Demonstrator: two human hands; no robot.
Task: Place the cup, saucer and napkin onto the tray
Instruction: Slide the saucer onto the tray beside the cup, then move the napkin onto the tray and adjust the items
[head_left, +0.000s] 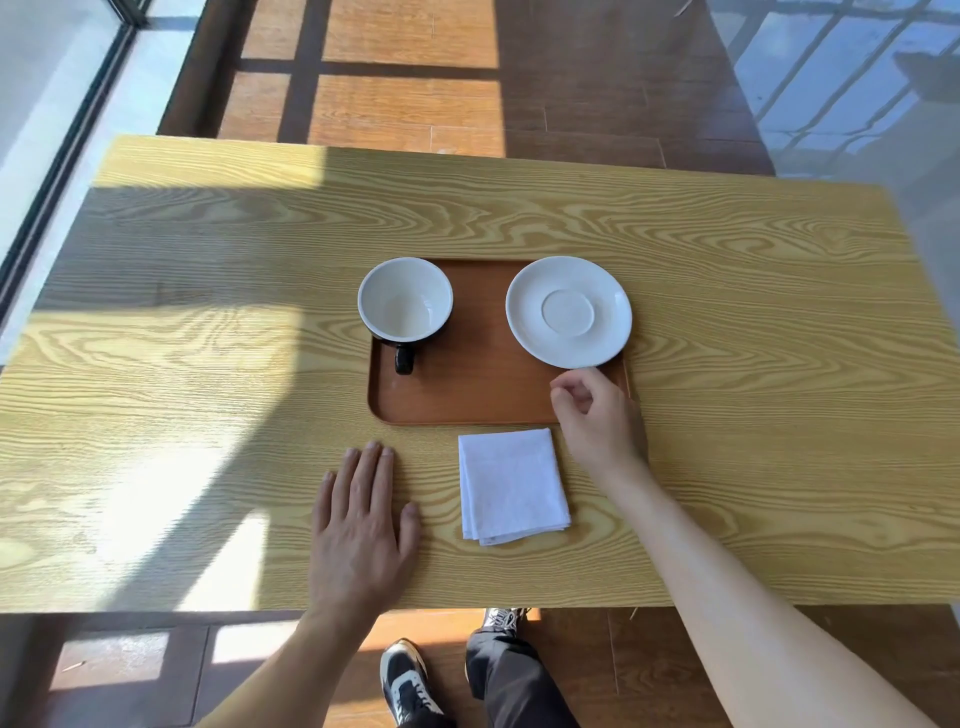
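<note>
A brown wooden tray (478, 384) lies in the middle of the table. A cup (405, 301), black outside and white inside, stands upright on the tray's left part, handle toward me. A white saucer (569, 312) rests on the tray's right part. A folded white napkin (511, 486) lies on the table just in front of the tray. My right hand (597, 421) hovers over the tray's near right corner, fingers loosely curled, holding nothing, just short of the saucer's near rim. My left hand (361, 519) lies flat on the table left of the napkin.
The light wooden table (753, 415) has its near edge just below my hands. Brown floor tiles, my legs and shoes show beneath it. A window frame runs along the left, with sunlit patches across the table.
</note>
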